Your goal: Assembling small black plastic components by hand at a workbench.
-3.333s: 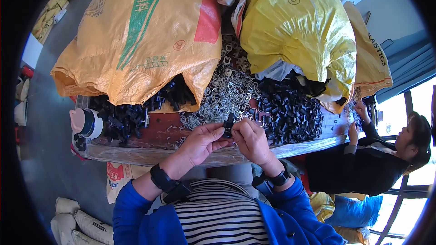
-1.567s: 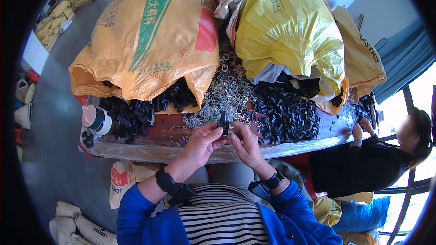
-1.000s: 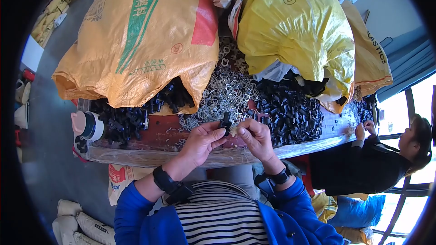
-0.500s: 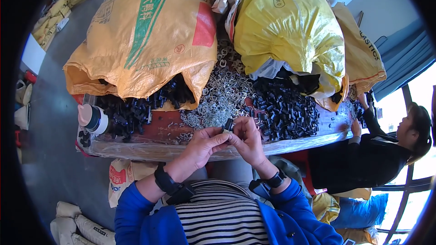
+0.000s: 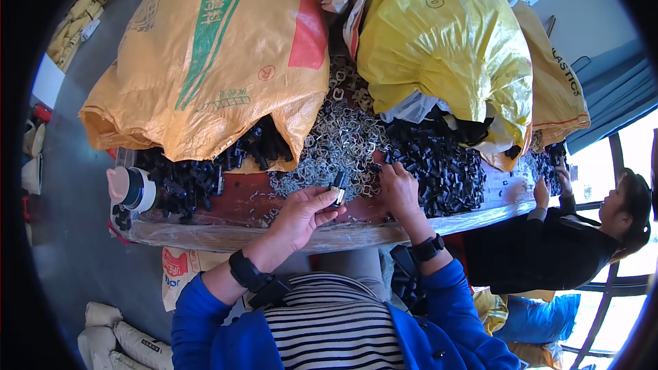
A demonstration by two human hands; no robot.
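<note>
My left hand [image 5: 307, 214] pinches a small black plastic part [image 5: 340, 179] between thumb and fingers, and a shiny metal piece shows on it. To its right, my right hand [image 5: 401, 188] reaches to the table with fingers bent and pressed together. Its fingertips touch the border between the heap of silver metal rings and clips [image 5: 322, 147] and the heap of small black plastic pieces [image 5: 445, 171]. What those fingertips grip, if anything, is hidden. Larger black plastic parts [image 5: 181, 181] lie heaped left of my left hand.
An orange woven sack [image 5: 226, 55] and a yellow sack [image 5: 445, 34] lean over the heaps. A white cup with a pink lid [image 5: 140, 190] stands at the table's left end. Plastic film wraps the table's front edge [image 5: 205, 235]. A co-worker [image 5: 548, 250] handles black pieces at the right.
My hands were together on the black part. Now my right hand has moved right and away to the heaps, while my left hand keeps the part.
</note>
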